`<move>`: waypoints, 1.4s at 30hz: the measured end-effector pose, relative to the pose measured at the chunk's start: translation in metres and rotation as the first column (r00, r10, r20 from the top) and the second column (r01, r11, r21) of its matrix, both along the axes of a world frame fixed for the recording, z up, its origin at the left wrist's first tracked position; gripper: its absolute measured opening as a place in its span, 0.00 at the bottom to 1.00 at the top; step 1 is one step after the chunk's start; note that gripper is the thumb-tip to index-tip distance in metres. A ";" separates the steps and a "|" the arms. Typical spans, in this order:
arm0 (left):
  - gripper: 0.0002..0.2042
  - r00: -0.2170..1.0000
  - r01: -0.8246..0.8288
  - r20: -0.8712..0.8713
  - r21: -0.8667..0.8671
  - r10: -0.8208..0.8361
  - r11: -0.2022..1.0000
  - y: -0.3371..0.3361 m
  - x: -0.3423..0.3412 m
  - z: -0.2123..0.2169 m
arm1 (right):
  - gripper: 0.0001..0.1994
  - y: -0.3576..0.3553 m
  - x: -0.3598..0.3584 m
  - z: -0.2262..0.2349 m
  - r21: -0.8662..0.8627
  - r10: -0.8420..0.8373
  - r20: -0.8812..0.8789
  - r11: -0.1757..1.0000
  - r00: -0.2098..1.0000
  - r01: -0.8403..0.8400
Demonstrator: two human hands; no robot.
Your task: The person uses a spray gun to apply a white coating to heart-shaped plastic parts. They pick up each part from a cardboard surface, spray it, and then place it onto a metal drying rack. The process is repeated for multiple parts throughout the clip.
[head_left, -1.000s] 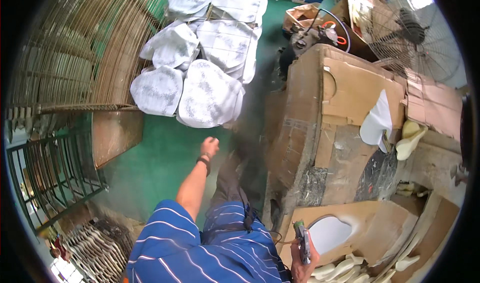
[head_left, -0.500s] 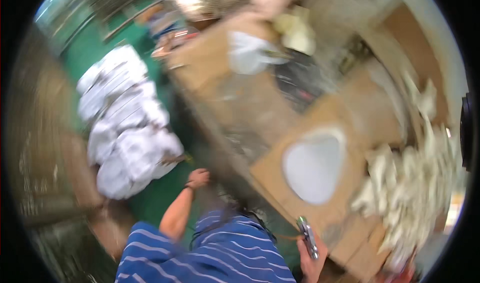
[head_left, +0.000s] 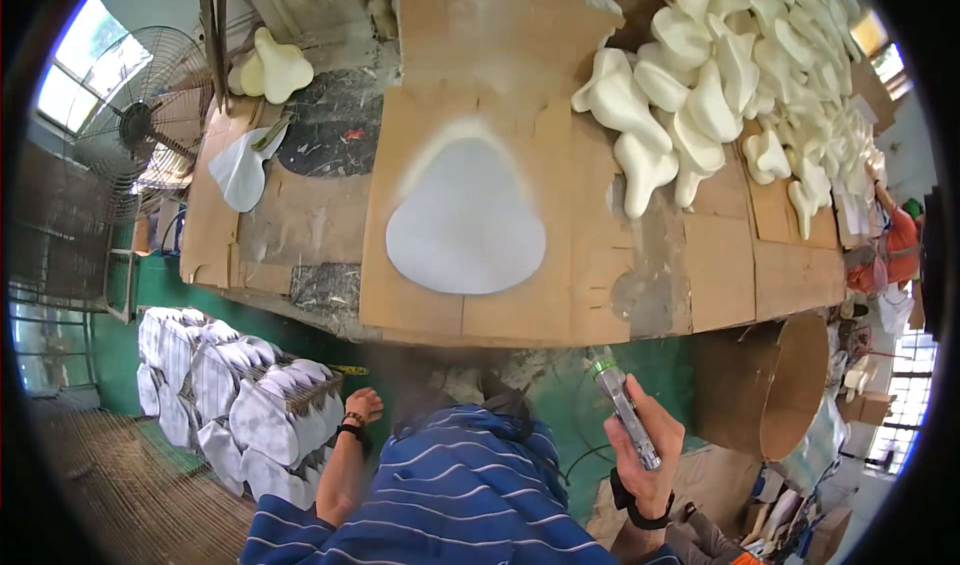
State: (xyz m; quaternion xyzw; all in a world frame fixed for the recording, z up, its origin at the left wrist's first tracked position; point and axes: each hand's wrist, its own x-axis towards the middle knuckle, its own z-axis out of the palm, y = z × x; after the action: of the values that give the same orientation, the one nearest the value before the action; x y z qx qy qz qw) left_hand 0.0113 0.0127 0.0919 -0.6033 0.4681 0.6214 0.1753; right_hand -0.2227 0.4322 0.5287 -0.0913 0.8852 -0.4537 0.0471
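1. The rounded sheet [head_left: 467, 220] lies flat on the bench [head_left: 720, 275], just in from its near edge, narrow end toward the far edge.
2. The right hand [head_left: 655, 440], short of that edge, is clamped on the tool [head_left: 627, 415]; the sheet lies ahead, leftward.
3. The left hand [head_left: 363, 405], loosely bent, visibly unladen, looks nearer; the sheet lies ahead, rightward.

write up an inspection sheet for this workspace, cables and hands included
Surface: worktop largely covered in worn cardboard.
Job's things: pale rounded sheet, flat at centre; silver tool with green collar.
Clutter: cream shaped pieces heaped right; curled white piece left.
Hands: right hand grips the tool; left hand, nothing seen in it.
Cables: thin dark cable or hose beside the body.
Surroundings: fan left; stacked white pieces; another person far right.
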 end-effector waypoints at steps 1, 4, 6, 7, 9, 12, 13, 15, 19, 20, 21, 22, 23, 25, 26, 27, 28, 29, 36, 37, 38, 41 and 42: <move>0.20 1.000 -0.007 -0.016 -0.026 0.007 1.000 0.004 -0.005 0.006 | 0.28 0.003 -0.003 -0.002 -0.035 0.015 -0.009 0.999 1.000 -0.015; 0.19 0.997 -0.038 -0.068 -0.081 0.032 0.996 0.012 -0.018 0.022 | 0.29 0.013 -0.016 -0.002 -0.046 0.182 0.023 0.982 0.983 -0.181; 0.17 0.993 -0.063 -0.109 -0.096 0.053 0.993 0.018 -0.027 0.027 | 0.26 0.015 -0.021 -0.008 -0.056 0.227 -0.007 0.972 0.974 -0.227; 0.13 0.986 -0.078 -0.150 -0.056 0.069 0.995 0.024 -0.027 0.027 | 0.25 0.016 -0.021 -0.009 -0.058 0.250 -0.013 0.966 0.968 -0.251; 0.06 0.967 -0.099 -0.233 0.020 0.101 0.995 0.029 -0.024 0.022 | 0.29 0.013 -0.023 -0.011 -0.088 0.235 -0.029 0.968 0.972 -0.237; 0.12 0.925 -0.216 -0.182 0.473 0.334 0.854 0.009 0.008 -0.019 | 0.28 0.009 -0.018 -0.006 -0.117 0.298 0.032 0.949 0.954 -0.292; 0.13 0.898 -0.215 -0.183 0.609 0.400 0.763 0.004 0.024 -0.030 | 0.27 0.010 -0.016 -0.002 -0.123 0.333 0.069 0.938 0.940 -0.323; 0.08 0.936 -0.142 -0.219 0.478 0.275 0.867 0.001 0.038 -0.040 | 0.26 0.007 -0.008 -0.001 -0.109 0.331 0.118 0.941 0.936 -0.320; 0.06 0.986 -0.042 -0.147 0.216 0.076 0.975 0.013 0.023 -0.017 | 0.26 -0.003 0.011 0.000 -0.085 0.251 0.096 0.966 0.963 -0.244; 0.06 0.991 -0.024 -0.127 0.167 0.045 0.986 0.012 0.020 -0.013 | 0.26 -0.004 0.014 0.000 -0.082 0.247 0.111 0.968 0.963 -0.239; 0.06 0.995 0.002 -0.102 0.104 0.008 0.995 0.005 0.023 -0.013 | 0.27 -0.005 0.017 0.002 -0.079 0.262 0.119 0.964 0.958 -0.254; 0.08 0.996 -0.016 -0.087 0.023 0.018 1.000 0.003 0.024 -0.016 | 0.28 -0.004 0.020 0.003 -0.075 0.275 0.126 0.961 0.953 -0.267; 0.09 0.994 -0.029 -0.103 0.077 0.037 0.997 -0.004 0.025 -0.017 | 0.29 -0.003 0.023 0.005 -0.072 0.286 0.133 0.958 0.949 -0.279; 0.11 0.993 -0.039 -0.109 0.131 0.054 0.991 -0.015 0.029 -0.022 | 0.29 0.001 0.030 0.008 -0.064 0.252 0.147 0.967 0.956 -0.245; 0.13 0.994 -0.030 -0.098 0.127 0.043 0.991 -0.019 0.029 -0.025 | 0.29 0.004 0.034 0.009 -0.060 0.235 0.154 0.972 0.960 -0.228; 0.14 0.998 0.018 -0.060 0.078 -0.014 0.997 -0.010 0.015 -0.017 | 0.28 0.006 0.038 0.009 -0.032 0.194 0.149 0.981 0.970 -0.191; 0.16 0.998 0.066 -0.016 0.021 -0.066 0.998 -0.006 0.007 -0.013 | 0.28 0.009 0.041 0.008 -0.013 0.157 0.146 0.988 0.977 -0.156; 0.17 0.995 0.095 -0.031 0.025 -0.094 0.995 -0.005 0.001 -0.007 | 0.27 0.013 0.045 0.008 0.007 0.119 0.142 0.993 0.983 -0.121; 0.18 0.976 0.214 -0.049 0.006 -0.214 0.977 -0.004 -0.022 -0.011 | 0.23 0.037 0.053 -0.004 0.035 -0.160 0.123 0.987 0.979 0.157; 0.18 0.972 0.227 -0.054 0.003 -0.227 0.974 -0.004 -0.024 -0.011 | 0.23 0.038 0.052 -0.006 0.036 -0.186 0.102 0.982 0.977 0.183; 0.19 0.973 0.221 -0.067 0.013 -0.220 0.975 -0.004 -0.027 -0.011 | 0.22 0.037 0.050 -0.005 0.041 -0.195 0.102 0.981 0.976 0.192; 0.20 0.973 0.226 -0.052 -0.005 -0.226 0.974 -0.003 -0.029 -0.008 | 0.22 0.029 0.040 -0.003 0.033 -0.198 0.090 0.980 0.976 0.196; 0.20 0.973 0.227 -0.051 -0.009 -0.227 0.974 -0.004 -0.030 -0.006 | 0.22 0.026 0.035 -0.005 0.017 -0.184 0.074 0.983 0.980 0.183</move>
State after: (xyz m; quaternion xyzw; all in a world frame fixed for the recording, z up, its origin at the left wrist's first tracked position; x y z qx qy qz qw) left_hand -0.0188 0.0088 0.0860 -0.5301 0.5394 0.6117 0.2320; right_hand -0.1875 0.4586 0.5238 0.0084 0.8898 -0.4545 0.0388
